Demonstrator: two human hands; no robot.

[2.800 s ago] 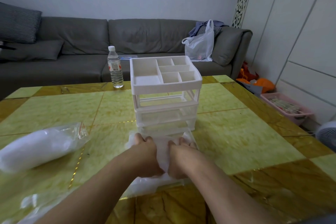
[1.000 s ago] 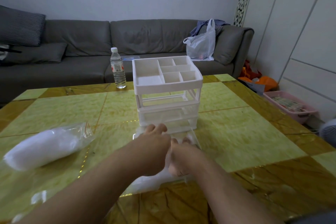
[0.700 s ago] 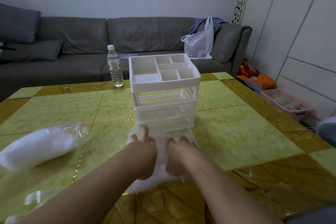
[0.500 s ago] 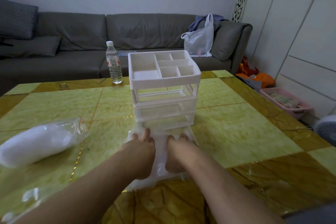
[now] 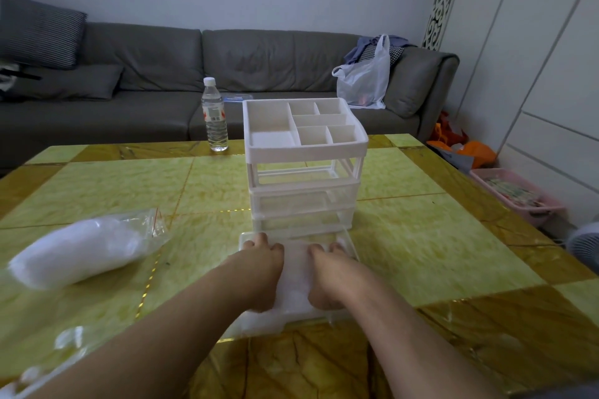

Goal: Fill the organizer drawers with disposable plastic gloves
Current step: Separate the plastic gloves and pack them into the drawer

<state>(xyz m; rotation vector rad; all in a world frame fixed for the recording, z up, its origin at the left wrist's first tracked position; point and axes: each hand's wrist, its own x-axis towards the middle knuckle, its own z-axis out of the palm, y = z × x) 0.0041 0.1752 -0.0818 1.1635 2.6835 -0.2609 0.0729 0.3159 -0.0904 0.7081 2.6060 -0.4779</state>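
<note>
- Both my hands are pressing down flat on the gloves (image 5: 295, 272) sitting in the pulled-out drawer (image 5: 351, 244), which is lying on the bench (image 5: 421, 236) right in front of the organizer (image 5: 306, 165).
- My left hand (image 5: 259, 272) is lying palm-down on the left half of the pile, fingers pretty much straight and reaching the drawer's far left corner, so it's pushing, not grabbing anything.
- My right hand (image 5: 330, 274) is doing the same on the right half, fingers stretched forward and relaxed, nothing pinched.
- The gloves are showing as a whitish, crinkly layer between my two hands and spilling out toward the near edge of the drawer.
- The drawer is clear plastic and its far end is sitting just in front of the organizer's bottom slot; can't tell if it's touching.
- The organizer is standing upright, white frame, divided tray on top, clear drawers in the tiers under the top slot.
- A clear bag of white gloves (image 5: 84, 249) is lying on its side on the bench, well off to my left.
- Another bit of crumpled clear plastic (image 5: 69, 338) is lying near my left forearm.
- A water bottle (image 5: 214, 115) is standing at the bench's far edge, behind and left of the organizer.
- A grey sofa (image 5: 155, 74) is running along the wall, with a white plastic bag (image 5: 366, 78) on its right end.
</note>
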